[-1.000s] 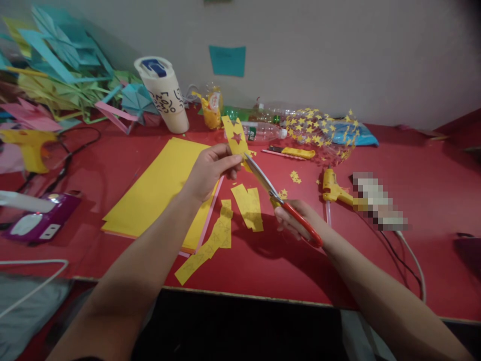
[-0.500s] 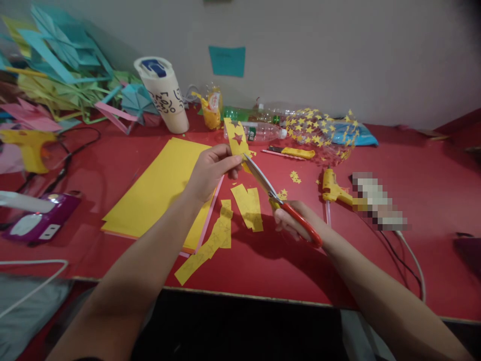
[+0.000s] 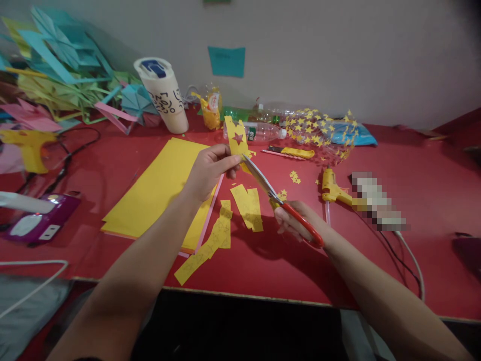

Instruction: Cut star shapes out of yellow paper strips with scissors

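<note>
My left hand (image 3: 212,170) pinches a strip of yellow paper (image 3: 233,134) that has a star-shaped hole in it. My right hand (image 3: 295,220) is closed around the red-handled scissors (image 3: 302,225). Their blade tips meet the strip's lower edge, right beside my left fingertips. Beneath the hands, several yellow paper strips (image 3: 248,205) marked with drawn stars lie on the red table (image 3: 233,271). Small piles of cut yellow stars (image 3: 295,177) rest just beyond the scissors. Under my left forearm is a stack of yellow sheets (image 3: 158,185), with orange and pink edges showing below.
At the back stand a white tumbler (image 3: 163,95), clear plastic bottles (image 3: 263,132) and a star-covered transparent form (image 3: 319,130). A yellow cutter (image 3: 296,152) lies before them. To the right is a yellow glue gun (image 3: 334,188); another glue gun (image 3: 28,145) and a purple power strip (image 3: 45,215) are left.
Both hands, the strip and the scissors stay in nearly the same place. The scissor blades look slightly closer together than before.
</note>
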Demonstrator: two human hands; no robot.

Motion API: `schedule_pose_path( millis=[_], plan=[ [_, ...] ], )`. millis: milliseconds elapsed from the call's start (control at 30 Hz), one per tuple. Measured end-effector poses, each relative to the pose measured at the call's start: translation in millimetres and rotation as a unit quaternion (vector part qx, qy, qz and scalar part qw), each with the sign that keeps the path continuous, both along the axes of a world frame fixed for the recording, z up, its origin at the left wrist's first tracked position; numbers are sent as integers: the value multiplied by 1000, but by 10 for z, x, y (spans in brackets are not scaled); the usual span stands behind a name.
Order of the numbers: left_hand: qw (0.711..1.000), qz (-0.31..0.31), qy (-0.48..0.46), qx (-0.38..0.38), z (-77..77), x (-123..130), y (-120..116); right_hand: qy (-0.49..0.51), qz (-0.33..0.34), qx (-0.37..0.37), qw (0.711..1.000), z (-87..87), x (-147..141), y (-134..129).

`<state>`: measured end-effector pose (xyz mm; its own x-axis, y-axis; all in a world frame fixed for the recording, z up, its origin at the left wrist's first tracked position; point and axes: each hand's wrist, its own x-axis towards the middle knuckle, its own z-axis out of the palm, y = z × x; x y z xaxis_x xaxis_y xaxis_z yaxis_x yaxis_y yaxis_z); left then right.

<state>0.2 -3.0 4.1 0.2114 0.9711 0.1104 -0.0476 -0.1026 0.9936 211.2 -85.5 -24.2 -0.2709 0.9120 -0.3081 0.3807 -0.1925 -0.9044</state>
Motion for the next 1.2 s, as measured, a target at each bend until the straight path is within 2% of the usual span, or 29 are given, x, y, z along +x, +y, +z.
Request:
schedule_pose_path(
  millis=[633,1000,1200],
  plan=[
    [1000,-7,-19,-3,-12,-7,10,-20,-4,-17,1000,24,-15,9],
    [1000,-2,-17,-14,-9,-3,16,-31,-16,-34,999,100,-41,6],
    [1000,9,-14,-13,-15,22,-2,4,-9,-24,1000,114,-53,4]
  ],
)
